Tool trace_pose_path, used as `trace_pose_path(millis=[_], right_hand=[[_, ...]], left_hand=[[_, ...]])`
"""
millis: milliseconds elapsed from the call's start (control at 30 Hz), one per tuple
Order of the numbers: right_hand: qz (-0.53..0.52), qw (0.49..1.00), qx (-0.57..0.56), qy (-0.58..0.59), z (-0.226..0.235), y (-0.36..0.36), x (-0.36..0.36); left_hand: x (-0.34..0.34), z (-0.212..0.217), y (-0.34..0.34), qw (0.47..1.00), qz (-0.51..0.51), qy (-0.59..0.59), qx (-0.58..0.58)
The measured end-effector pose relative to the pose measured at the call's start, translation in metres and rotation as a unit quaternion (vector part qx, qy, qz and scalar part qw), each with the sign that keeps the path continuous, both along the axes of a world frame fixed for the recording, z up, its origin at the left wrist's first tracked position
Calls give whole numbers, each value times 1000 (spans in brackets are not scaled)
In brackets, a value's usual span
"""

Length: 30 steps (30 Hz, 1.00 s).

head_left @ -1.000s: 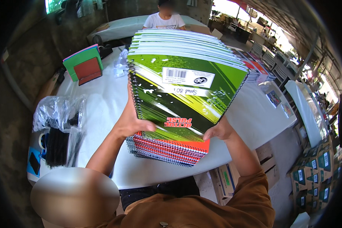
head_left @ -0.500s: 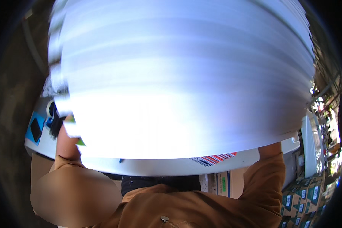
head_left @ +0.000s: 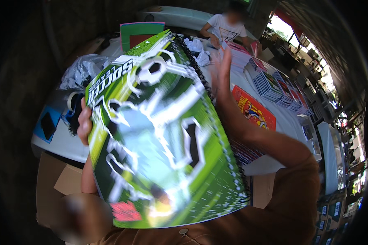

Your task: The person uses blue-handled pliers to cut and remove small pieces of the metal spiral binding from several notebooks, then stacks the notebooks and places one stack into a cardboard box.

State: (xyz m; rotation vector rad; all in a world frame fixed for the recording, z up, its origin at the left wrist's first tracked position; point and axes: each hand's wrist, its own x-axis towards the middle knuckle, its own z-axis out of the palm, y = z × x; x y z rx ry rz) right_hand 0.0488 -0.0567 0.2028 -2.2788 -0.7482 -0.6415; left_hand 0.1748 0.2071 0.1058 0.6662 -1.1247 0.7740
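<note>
While left hand (head_left: 85, 122) clamps green notebook (head_left: 163, 130), right hand (head_left: 223, 77) straight-fingered beside it; pale table (head_left: 74, 141) bears notebook stacks (head_left: 268, 86); dim wall (head_left: 81, 28).

I make this out to be a notebook workshop: a pale surface (head_left: 75, 143) carries stacks of notebooks (head_left: 268, 87) and a loose clear bag (head_left: 84, 71), with a green spiral-bound notebook (head_left: 163, 139) held above it. My feed also shows a co-worker (head_left: 229, 28) by a pile of pink booklets (head_left: 238, 57). Off to the right I see printed cartons (head_left: 331, 218), another covered surface (head_left: 329, 157) and a shed-like roof (head_left: 315, 34) over an open, daylit side.
</note>
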Motion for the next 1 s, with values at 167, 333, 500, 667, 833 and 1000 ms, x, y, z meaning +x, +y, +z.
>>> trace_pose_path(millis=[167,333,500,667,833,1000], right_hand=[[-112,519,600,599,-59,36,-81],[-31,525,658,539,-66,47,-113],[55,539,618,569,-87,45,-117],[108,500,719,471,-126,45,-73],[1,545,769,334,-156,53,-2],[12,592,775,222,-195,37,76]], left_hand=[[-24,-48,47,933,-168,87,305],[-52,-36,51,868,160,-208,422],[-54,-15,36,837,214,-339,372],[-20,-19,15,819,298,-111,478],[37,-63,-28,631,-253,639,359],[91,-74,-41,634,-380,575,350]])
